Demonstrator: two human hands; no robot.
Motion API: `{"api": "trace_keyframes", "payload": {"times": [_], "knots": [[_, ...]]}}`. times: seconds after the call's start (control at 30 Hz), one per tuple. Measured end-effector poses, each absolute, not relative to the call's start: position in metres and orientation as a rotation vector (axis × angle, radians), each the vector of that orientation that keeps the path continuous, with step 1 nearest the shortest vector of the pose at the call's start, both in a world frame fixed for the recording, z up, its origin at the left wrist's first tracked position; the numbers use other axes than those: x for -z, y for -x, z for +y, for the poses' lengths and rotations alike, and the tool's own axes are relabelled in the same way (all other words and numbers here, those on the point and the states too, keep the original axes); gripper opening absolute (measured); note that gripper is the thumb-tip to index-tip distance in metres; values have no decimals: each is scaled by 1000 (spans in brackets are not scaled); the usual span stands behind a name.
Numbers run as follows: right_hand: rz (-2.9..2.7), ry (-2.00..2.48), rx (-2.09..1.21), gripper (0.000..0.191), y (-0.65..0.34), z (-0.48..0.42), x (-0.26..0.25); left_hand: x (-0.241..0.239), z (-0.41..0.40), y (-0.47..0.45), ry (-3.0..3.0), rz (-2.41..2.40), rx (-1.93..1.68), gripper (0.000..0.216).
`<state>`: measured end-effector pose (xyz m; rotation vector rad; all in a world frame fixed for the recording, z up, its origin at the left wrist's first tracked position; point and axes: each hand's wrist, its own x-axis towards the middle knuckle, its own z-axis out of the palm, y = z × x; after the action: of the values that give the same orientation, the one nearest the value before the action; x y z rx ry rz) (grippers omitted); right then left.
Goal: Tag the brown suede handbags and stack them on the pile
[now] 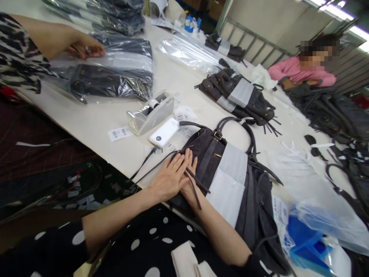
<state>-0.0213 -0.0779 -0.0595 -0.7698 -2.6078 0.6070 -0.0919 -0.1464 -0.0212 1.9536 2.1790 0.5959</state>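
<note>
A dark grey handbag (207, 156) lies on the table in front of me, with a white foam wrap (226, 184) around its middle and its handles pointing away. Against its left end, my left hand (168, 179) rests flat with the fingers stretched out. My right hand (188, 184) is partly tucked beneath the left one, its visible fingers straight and pressed on the same end of the bag. Thin dark straps (196, 184) hang over the right hand and wrist. Neither hand grips anything that I can see.
A tape dispenser (151, 111), a white power bank (164, 131) with a cable and a label (119, 133) lie on the left. Another person's hand (86, 46) touches a plastic-bagged handbag (115, 73). More wrapped bags (239, 96) lie beyond. A blue tray (308, 240) stands right.
</note>
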Motion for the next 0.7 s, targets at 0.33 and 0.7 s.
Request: {"api": "trace_keyframes", "payload": {"times": [0.33,0.7], "knots": [[-2819,986,-396,48,33,-67,73,50,-163,96,-2142,2311,-731,73],[-2735,840,-389,35,-76,-70,-11,57,-156,98,-2058,2177,-986,64]]}}
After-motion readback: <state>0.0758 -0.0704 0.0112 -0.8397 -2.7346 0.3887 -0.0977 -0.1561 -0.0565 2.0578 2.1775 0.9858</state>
